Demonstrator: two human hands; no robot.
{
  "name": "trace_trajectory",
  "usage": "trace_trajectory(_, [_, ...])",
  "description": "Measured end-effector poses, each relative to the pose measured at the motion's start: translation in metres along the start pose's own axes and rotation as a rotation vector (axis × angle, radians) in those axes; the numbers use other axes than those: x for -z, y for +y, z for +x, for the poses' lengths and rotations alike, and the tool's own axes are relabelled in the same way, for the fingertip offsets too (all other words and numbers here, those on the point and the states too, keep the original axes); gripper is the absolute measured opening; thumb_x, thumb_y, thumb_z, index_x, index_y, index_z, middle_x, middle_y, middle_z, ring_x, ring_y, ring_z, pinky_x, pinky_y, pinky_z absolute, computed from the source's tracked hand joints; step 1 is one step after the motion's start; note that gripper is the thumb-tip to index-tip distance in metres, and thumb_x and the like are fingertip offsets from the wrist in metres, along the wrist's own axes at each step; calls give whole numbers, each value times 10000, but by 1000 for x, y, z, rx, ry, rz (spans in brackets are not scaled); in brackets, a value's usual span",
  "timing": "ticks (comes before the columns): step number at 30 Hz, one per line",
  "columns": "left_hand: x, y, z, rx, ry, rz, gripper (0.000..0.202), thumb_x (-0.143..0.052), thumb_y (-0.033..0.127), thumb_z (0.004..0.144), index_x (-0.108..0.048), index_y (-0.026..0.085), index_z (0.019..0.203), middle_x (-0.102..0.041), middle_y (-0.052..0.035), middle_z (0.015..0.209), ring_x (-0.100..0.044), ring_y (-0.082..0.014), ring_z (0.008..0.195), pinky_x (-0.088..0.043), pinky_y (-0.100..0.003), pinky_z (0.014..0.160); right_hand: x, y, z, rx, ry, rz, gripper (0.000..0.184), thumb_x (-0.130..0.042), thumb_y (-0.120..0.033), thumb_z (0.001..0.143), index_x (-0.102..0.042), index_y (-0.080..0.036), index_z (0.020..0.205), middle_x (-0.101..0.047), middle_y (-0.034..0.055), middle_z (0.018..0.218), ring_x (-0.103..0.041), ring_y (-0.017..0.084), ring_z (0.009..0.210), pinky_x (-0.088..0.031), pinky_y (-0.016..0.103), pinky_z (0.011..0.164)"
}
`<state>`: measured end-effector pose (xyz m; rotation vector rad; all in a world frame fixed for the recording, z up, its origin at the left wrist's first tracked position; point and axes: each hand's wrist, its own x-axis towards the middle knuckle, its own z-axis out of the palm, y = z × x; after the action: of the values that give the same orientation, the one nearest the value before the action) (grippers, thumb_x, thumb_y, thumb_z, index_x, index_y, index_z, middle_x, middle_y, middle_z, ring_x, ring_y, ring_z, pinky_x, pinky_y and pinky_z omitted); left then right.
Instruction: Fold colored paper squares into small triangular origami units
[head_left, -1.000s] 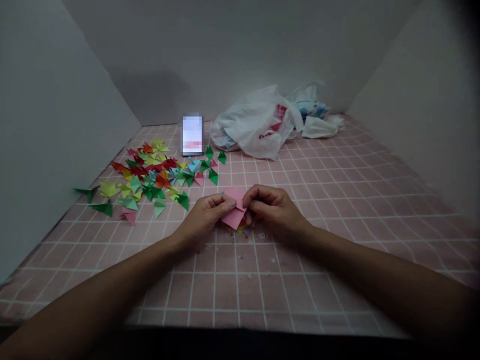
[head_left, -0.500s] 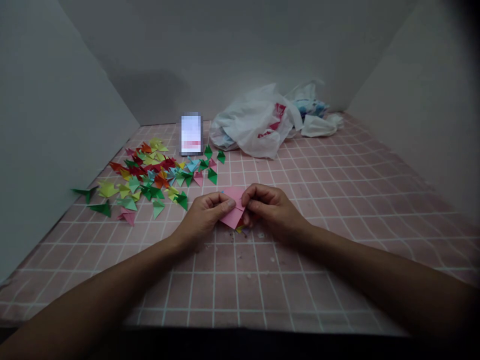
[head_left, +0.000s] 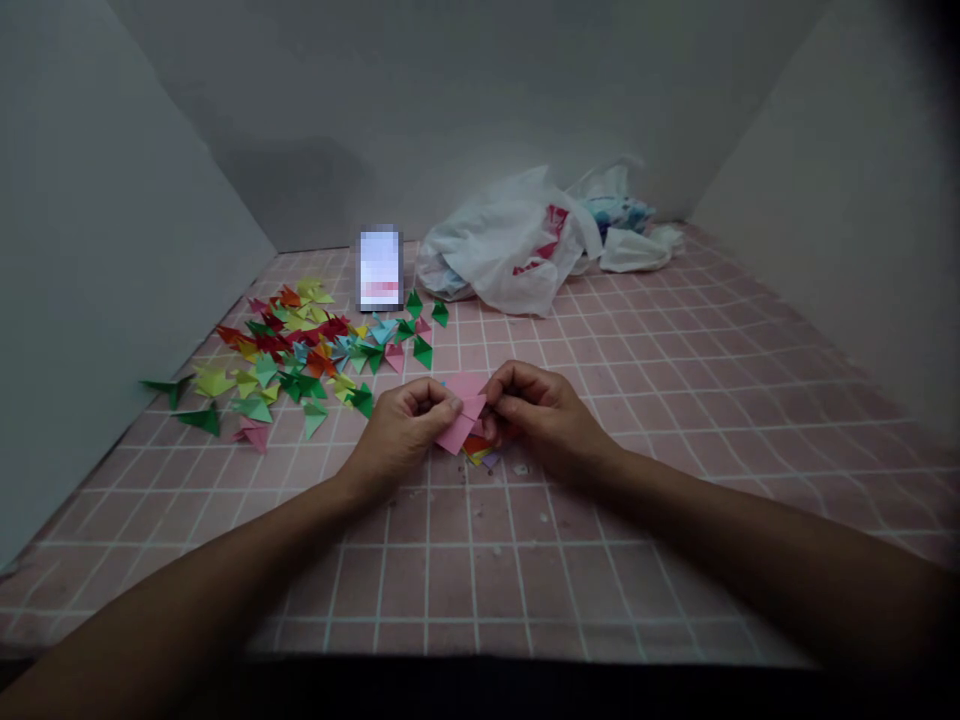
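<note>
A small pink sheet of origami paper (head_left: 456,433), partly folded, is held between my two hands above the table. My left hand (head_left: 405,428) pinches its left side, thumb on top. The fingertips of my right hand (head_left: 541,412) are closed on a pointed flap at the paper's right edge. Beneath the paper and my right fingers lie more coloured paper squares (head_left: 474,456), orange, yellow and purple at the visible corners; the rest of them is hidden.
Many folded paper pieces (head_left: 300,365) in green, red, yellow, blue and pink spread over the left side. Behind them stands a lit phone (head_left: 379,270). A white plastic bag (head_left: 510,245) and another bag (head_left: 626,225) lie by the back wall. Pink checked cloth (head_left: 480,590) covers the table.
My right fingers have lifted the pink paper's right edge into a pointed flap. More of the orange and yellow squares underneath shows now.
</note>
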<state>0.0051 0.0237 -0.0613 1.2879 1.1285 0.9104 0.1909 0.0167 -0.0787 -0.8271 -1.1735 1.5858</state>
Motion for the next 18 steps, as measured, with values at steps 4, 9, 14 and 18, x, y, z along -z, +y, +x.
trace_trajectory(4, [1, 0, 2, -10, 17, 11, 268, -745, 361, 751, -585, 163, 667, -501, 48, 616, -395, -81, 559, -294, -232, 542, 0, -2, 2, -7, 52, 9, 111, -669, -270, 848, -606, -206, 912, -688, -32, 705, -634, 99, 536, -494, 206, 502])
trace_trajectory(9, [0, -4, 2, 55, -64, -74, 299, -781, 386, 732, -594, 158, 683, -515, 43, 616, -395, -76, 552, -291, -225, 540, -1, -2, -1, -124, -20, -130, 319, -615, -439, 928, -600, -179, 744, -591, -34, 525, -508, 71, 397, -351, 171, 380])
trace_trajectory(14, [-1, -8, 1, 125, -113, -180, 332, -829, 395, 701, -601, 153, 703, -560, 26, 641, -458, -87, 576, -338, -227, 578, -3, -2, -2, -171, -7, -113, 327, -666, -418, 880, -570, -184, 673, -558, -53, 505, -450, 52, 358, -307, 168, 352])
trace_trajectory(18, [-1, -7, 1, 140, -127, -213, 331, -832, 385, 709, -598, 151, 696, -572, 18, 649, -479, -91, 584, -357, -234, 592, -4, -3, -2, -169, 6, -103, 311, -674, -389, 862, -564, -185, 654, -565, -48, 530, -452, 52, 360, -304, 174, 345])
